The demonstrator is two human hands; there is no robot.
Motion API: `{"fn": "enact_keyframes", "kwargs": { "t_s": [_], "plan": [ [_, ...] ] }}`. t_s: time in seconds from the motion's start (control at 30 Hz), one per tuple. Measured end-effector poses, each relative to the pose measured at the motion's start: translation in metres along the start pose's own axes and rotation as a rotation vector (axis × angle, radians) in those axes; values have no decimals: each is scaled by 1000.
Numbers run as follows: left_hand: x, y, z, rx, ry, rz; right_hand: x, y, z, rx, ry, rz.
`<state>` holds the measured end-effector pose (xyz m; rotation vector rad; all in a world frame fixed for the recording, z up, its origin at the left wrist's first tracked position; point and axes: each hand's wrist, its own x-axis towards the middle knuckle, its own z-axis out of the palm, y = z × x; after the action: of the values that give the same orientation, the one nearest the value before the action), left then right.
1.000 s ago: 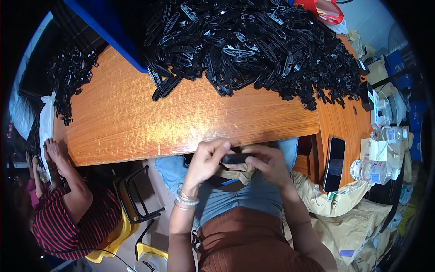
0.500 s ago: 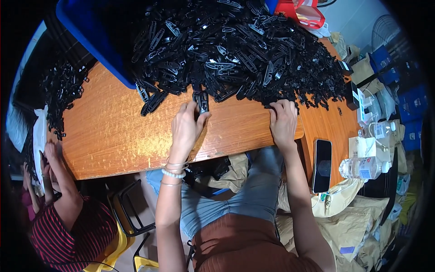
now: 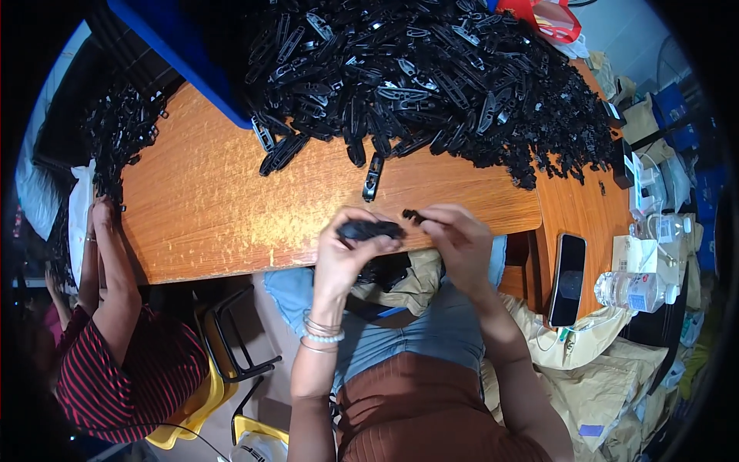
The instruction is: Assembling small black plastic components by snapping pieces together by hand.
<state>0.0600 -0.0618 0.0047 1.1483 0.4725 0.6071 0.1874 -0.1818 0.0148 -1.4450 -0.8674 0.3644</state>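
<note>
Above the table's front edge, my left hand (image 3: 344, 246) grips an elongated black plastic part (image 3: 371, 230), its shape smeared by motion. Just to the right, my right hand (image 3: 462, 240) pinches a small black plastic piece (image 3: 413, 216) between thumb and fingers. The two pieces are apart, with a narrow gap between them. Beyond my hands, a single long black part (image 3: 373, 177) with a slot lies on the wood, at the near edge of a large heap of similar black parts (image 3: 385, 77). Much smaller black pieces (image 3: 531, 131) spread along the heap's right side.
A blue bin (image 3: 181, 65) leans at the far left of the table (image 3: 223, 200). On the right are a phone (image 3: 567, 281) and a plastic bottle (image 3: 631, 291). A co-worker in a striped top (image 3: 138, 369) sits at left. An open paper bag (image 3: 412, 289) is below the table edge.
My left hand has drawn back from the heap's edge with a long black part. My right hand has left the small pieces with one and moved in beside it.
</note>
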Motion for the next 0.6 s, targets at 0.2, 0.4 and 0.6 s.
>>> {"fn": "enact_keyframes", "kwargs": {
  "t_s": [0.2, 0.4, 0.6],
  "plan": [
    [-19, 17, 9, 105, -52, -78, 5, -14, 5, -267, -213, -429],
    [-24, 20, 10, 104, -46, -156, 3, -9, 2, -362, -240, -513],
    [-28, 16, 8, 221, -51, -99, -10, -5, -5, -11, -390, 238]
  ]
}}
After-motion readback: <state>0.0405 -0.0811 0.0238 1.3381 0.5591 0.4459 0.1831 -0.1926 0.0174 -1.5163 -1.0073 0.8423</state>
